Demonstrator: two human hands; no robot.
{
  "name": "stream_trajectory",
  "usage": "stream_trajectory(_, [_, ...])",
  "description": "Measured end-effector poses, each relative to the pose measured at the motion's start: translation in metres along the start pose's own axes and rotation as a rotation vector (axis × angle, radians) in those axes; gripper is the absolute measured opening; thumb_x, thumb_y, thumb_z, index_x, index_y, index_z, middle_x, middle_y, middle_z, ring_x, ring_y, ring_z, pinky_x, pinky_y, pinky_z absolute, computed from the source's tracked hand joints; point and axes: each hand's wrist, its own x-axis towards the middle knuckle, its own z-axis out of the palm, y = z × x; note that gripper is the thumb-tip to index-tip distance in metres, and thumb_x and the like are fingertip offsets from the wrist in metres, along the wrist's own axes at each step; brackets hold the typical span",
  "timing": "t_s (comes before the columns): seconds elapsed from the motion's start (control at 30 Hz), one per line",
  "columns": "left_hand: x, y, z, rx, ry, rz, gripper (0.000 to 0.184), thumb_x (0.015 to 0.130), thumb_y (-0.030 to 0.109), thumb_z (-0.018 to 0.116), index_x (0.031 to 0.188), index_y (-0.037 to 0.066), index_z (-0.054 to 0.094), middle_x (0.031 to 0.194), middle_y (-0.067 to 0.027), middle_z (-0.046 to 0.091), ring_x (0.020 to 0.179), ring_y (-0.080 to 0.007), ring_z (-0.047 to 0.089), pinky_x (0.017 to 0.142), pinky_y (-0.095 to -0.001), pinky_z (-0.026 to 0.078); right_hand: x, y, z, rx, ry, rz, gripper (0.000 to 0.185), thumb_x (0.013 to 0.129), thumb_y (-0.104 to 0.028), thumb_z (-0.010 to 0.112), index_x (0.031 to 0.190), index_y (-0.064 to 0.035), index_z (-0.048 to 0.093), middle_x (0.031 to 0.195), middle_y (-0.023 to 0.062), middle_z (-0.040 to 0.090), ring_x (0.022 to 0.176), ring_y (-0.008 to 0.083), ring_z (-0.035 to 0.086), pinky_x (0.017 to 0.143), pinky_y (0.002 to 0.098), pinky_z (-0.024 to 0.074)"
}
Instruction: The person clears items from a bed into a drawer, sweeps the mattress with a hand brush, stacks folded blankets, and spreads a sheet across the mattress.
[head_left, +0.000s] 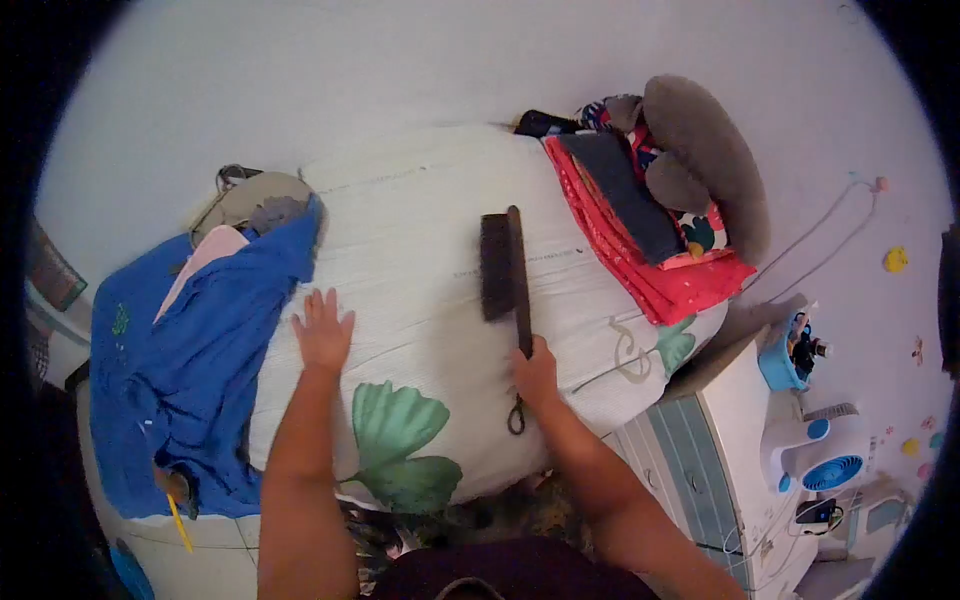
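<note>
Here, one brush [515, 262], handle [523, 325] clenched in right hand [536, 374], bristles [495, 268] beyond that grip; left of it, left hand [325, 338], fingers [331, 302] splayed over white sheet [410, 220]; well right, one blue basket [781, 366] holds dark items [803, 353].

Mostly matt cloth, some smooth plastic
The bed brush [519, 265] has coarse bristles [495, 268] and a smooth, wood-like handle [524, 335]; bedsheet [400, 250] matt, faintly ribbed cloth; cushion [705, 125] velvety; fan [797, 456] smooth plastic.
</note>
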Motion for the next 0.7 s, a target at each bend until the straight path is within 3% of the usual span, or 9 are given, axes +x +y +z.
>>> stream_trajectory(0.13, [0.034, 0.004, -0.015, -0.009, -0.135, -0.098, 0.061, 0.088, 0.045, 0.043, 0.139, 0.015, 0.028, 0.141, -0.0160, 0.030, 0.131, -0.0312, 0.025, 0.101, -0.0591, 0.020, 0.000, -0.020, 0.003, -0.121, -0.007, -0.087, 0.034, 0.079, -0.019, 0.055, 0.107, -0.0010, 0.047, 0.076, 0.0219, 0.059, 0.074, 0.0386, 0.059, 0.064, 0.0418, 0.0463])
stream_trajectory(0.3, [0.073, -0.002, -0.003, -0.200, -0.254, -0.246, 0.070, 0.087, 0.053, 0.039, 0.142, 0.014, 0.021, 0.142, -0.0184, 0.029, 0.130, -0.0340, 0.027, 0.104, -0.0487, 0.023, -0.003, -0.031, 0.006, -0.236, -0.041, -0.082, 0.035, 0.080, -0.023, 0.054, 0.109, -0.0044, 0.047, 0.079, 0.0198, 0.061, 0.075, 0.0389, 0.059, 0.067, 0.0436, 0.0461])
stream_trajectory(0.37, [0.087, -0.006, 0.021, -0.004, -0.132, -0.243, 0.071, 0.086, 0.055, 0.037, 0.142, 0.014, 0.020, 0.144, -0.0167, 0.025, 0.132, -0.0336, 0.025, 0.105, -0.0439, 0.024, 0.002, -0.027, 0.001, -0.152, -0.201, 0.029, 0.039, 0.080, -0.023, 0.055, 0.114, -0.0056, 0.044, 0.089, 0.0222, 0.060, 0.083, 0.0411, 0.058, 0.074, 0.0473, 0.0452])
stream_trajectory(0.43, [0.090, 0.000, 0.008, -0.151, -0.149, -0.274, 0.071, 0.086, 0.057, 0.035, 0.141, 0.013, 0.024, 0.144, -0.0151, 0.025, 0.132, -0.0337, 0.024, 0.105, -0.0452, 0.023, -0.001, -0.045, -0.004, -0.188, -0.177, 0.030, 0.039, 0.079, -0.021, 0.053, 0.114, -0.0057, 0.046, 0.087, 0.0221, 0.060, 0.080, 0.0396, 0.059, 0.072, 0.0467, 0.0457])
stream_trajectory(0.63, [0.093, -0.024, 0.052, -0.006, 0.121, -0.094, 0.067, 0.088, 0.057, 0.032, 0.140, 0.015, 0.027, 0.141, -0.0145, 0.032, 0.128, -0.0343, 0.031, 0.101, -0.0536, 0.025, 0.003, -0.023, 0.007, -0.168, -0.063, -0.111, 0.043, 0.077, -0.024, 0.055, 0.114, -0.0056, 0.046, 0.080, 0.0206, 0.061, 0.073, 0.0401, 0.059, 0.067, 0.0463, 0.0464])
stream_trajectory(0.7, [0.080, -0.006, 0.014, -0.004, -0.104, -0.182, 0.064, 0.088, 0.056, 0.033, 0.138, 0.015, 0.031, 0.139, -0.0149, 0.035, 0.126, -0.0344, 0.034, 0.098, -0.0546, 0.028, 0.002, -0.021, 0.008, -0.168, -0.032, -0.150, 0.043, 0.076, -0.023, 0.055, 0.114, -0.0054, 0.046, 0.081, 0.0208, 0.061, 0.074, 0.0402, 0.059, 0.068, 0.0468, 0.0461])
